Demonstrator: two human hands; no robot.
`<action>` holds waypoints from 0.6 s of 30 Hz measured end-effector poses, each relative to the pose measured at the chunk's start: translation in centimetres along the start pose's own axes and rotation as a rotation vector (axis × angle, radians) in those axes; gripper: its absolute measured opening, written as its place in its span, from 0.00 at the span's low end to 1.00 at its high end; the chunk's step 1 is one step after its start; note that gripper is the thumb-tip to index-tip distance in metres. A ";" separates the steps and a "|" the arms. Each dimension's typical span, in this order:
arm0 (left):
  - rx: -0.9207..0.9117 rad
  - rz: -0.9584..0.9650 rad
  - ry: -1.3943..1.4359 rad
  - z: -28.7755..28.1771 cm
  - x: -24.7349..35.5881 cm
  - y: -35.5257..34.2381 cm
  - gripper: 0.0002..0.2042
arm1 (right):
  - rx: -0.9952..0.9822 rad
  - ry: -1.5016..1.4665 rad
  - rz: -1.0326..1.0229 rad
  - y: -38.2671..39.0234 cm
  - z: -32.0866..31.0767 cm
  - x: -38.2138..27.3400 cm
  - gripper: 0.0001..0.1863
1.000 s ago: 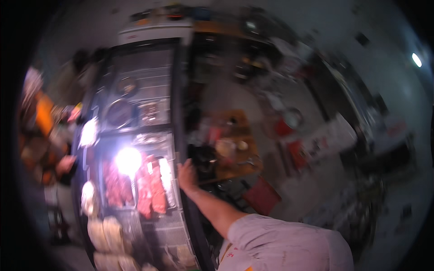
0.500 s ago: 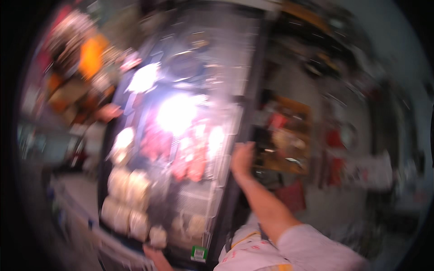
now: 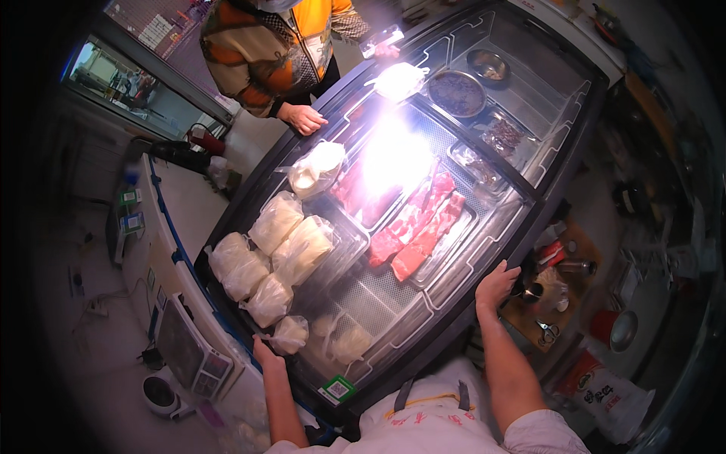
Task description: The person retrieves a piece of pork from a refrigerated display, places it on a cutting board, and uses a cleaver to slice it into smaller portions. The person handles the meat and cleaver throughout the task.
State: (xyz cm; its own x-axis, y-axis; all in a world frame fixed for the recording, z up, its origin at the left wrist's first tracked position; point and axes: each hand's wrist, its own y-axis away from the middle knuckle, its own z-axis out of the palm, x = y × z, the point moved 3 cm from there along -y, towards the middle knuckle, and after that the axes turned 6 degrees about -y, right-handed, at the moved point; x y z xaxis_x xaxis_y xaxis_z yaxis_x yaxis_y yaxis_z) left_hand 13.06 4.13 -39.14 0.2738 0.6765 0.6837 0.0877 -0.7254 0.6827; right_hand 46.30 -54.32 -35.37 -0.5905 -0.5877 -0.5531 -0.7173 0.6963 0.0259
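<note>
My right hand (image 3: 496,286) rests at the right rim of a dark-framed glass-topped display freezer (image 3: 454,333), fingers apart and holding nothing. At the near left corner my left hand (image 3: 268,356) touches the rim beside a small clear plastic bag (image 3: 289,335) of pale food. Its fingers look stretched out, though partly hidden. Several larger bags of pale food (image 3: 302,246) sit on the left part of the glass. Strips of raw red meat (image 3: 427,231) lie in trays in the middle, partly washed out by a bright glare.
Across the freezer stands a person in a patterned orange jacket (image 3: 257,57), one hand (image 3: 302,119) on the rim, the other holding a phone (image 3: 382,40). A weighing scale (image 3: 193,344) is at left. Scissors (image 3: 547,331) lie on a wooden board at right; a red bowl (image 3: 614,331) is beyond.
My view has swung and steadied, so the freezer now slants toward the upper right. My right hand stays by the right rim and my left hand by the near left corner.
</note>
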 end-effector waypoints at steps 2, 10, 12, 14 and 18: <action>-0.054 0.014 0.013 -0.9 -0.3 -2.2 0.21 | -0.024 -0.011 0.034 0.1 0.0 -0.5 0.33; -0.055 0.009 0.077 -0.4 -1.1 -1.5 0.23 | -0.042 0.003 0.051 0.5 0.2 -0.5 0.35; -0.075 0.014 0.080 -0.1 -1.1 -1.2 0.23 | -0.042 0.000 0.047 0.5 0.4 -0.6 0.35; -0.089 0.016 0.073 0.4 -1.1 -1.0 0.23 | -0.025 0.003 0.035 0.4 0.6 -0.6 0.35; -0.130 0.002 0.041 1.6 -1.2 -0.4 0.22 | -0.038 -0.011 0.048 0.1 0.5 -0.7 0.35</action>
State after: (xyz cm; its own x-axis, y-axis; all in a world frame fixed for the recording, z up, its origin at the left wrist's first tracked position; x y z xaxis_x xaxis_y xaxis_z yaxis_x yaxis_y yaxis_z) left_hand 14.18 3.37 -40.65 0.2340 0.6814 0.6935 -0.0384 -0.7063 0.7069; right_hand 46.83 -53.65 -35.41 -0.6206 -0.5493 -0.5596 -0.7019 0.7072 0.0842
